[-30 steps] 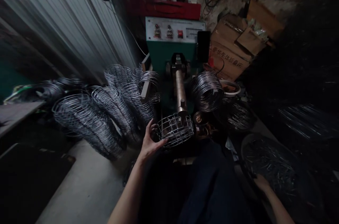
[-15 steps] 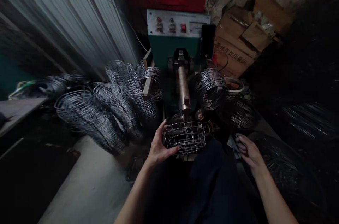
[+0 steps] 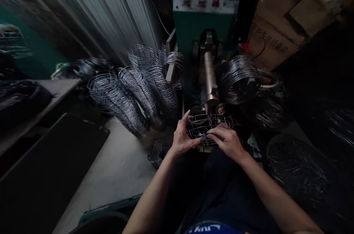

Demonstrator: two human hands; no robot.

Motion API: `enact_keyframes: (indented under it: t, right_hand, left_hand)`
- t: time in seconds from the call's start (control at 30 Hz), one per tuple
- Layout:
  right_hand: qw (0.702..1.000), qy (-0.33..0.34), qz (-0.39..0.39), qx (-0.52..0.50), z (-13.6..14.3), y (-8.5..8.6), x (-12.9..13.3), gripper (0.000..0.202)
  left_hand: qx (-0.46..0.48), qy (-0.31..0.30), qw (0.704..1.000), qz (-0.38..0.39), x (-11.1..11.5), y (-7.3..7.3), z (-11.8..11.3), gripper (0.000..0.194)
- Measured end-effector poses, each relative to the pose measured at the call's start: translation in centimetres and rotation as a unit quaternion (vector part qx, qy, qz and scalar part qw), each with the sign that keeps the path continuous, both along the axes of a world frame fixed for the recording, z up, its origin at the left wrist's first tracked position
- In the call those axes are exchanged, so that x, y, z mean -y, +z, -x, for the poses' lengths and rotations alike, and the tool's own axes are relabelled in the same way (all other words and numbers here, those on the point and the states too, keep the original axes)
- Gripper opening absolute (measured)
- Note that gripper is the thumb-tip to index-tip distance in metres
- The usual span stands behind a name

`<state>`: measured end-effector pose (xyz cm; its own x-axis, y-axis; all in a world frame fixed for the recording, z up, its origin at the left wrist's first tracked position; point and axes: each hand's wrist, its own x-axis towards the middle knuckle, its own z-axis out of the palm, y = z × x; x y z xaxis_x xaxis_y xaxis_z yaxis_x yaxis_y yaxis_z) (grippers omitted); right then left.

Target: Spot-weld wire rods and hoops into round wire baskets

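A round basket of metal wire (image 3: 199,129) sits below the upper electrode arm (image 3: 210,77) of a green welding machine (image 3: 185,29). My left hand (image 3: 182,137) is curled around the basket's left side, fingers at the far edge and thumb along the near rim. My right hand (image 3: 229,141) reaches over the basket's right front part. Its fingers are pinched together close to my left thumb, and whatever they may hold is too dark and small to make out. Both hands partly cover the basket.
Stacked wire rings (image 3: 116,101) lean on the left. More wire rings (image 3: 240,79) hang right of the electrode arm, near a cardboard box (image 3: 276,38). A dark tub of short wire pieces (image 3: 301,171) stands at lower right. A dark board (image 3: 61,160) lies at left.
My right hand has moved left from beside my leg onto the front of the basket. My left hand stays on the basket. The camera has tilted down and turned slightly left.
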<state>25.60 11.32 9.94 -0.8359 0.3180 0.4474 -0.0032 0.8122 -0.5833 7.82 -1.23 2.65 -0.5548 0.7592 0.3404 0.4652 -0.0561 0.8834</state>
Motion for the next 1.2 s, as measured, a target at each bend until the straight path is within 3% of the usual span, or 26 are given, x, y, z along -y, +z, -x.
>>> enact_keyframes:
  t: [0.2, 0.3, 0.6, 1.2]
  right_hand:
    - [0.975, -0.016, -0.211, 0.065, 0.1, -2.1, 0.0, 0.031]
    - [0.96, -0.027, -0.261, 0.096, -0.3, -2.9, 0.2, 0.044]
    - [0.988, -0.041, -0.148, 0.009, -0.6, -3.6, -1.3, 0.028]
    - [0.986, -0.038, -0.159, -0.026, 0.4, -3.5, -2.6, 0.025]
  left_hand:
    - [-0.004, -0.003, 1.0, -0.004, 0.0, 0.3, -0.2, 0.12]
    - [-0.003, -0.007, 1.0, 0.004, -0.1, 0.5, -0.5, 0.12]
    - [-0.019, 0.004, 1.0, -0.002, -1.9, 0.4, -1.3, 0.116]
    - [-0.031, 0.016, 0.999, -0.027, -3.3, -0.2, -0.6, 0.116]
